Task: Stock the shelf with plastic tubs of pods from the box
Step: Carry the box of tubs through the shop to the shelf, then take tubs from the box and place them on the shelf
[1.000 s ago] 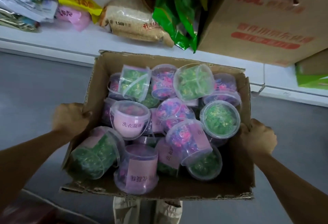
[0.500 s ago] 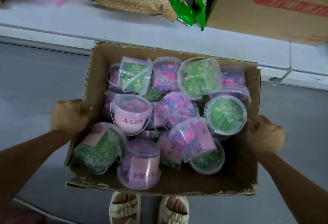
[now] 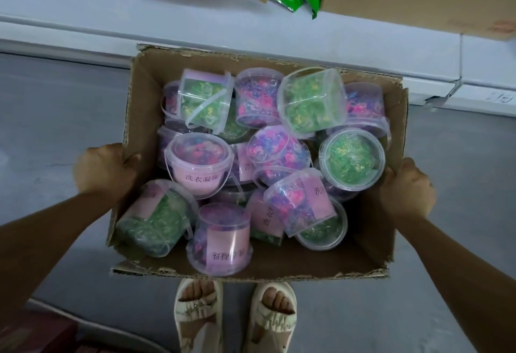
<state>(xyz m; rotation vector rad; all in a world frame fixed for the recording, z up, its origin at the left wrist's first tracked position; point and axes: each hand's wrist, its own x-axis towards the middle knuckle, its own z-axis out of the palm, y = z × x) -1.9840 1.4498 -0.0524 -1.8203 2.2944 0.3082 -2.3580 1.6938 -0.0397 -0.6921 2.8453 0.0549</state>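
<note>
An open cardboard box [image 3: 145, 79] of clear plastic tubs [image 3: 352, 158] is held between two hands: left hand [image 3: 104, 169] and right hand [image 3: 406, 189] each grip a side wall, fingers curled around it.

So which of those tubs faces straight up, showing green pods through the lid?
The green tub by the box's right wall, next to the right hand. Its round clear lid faces the camera squarely; the other green tubs lie tipped or half buried.

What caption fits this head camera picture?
Two hands hold a cardboard box of pod tubs.
</note>
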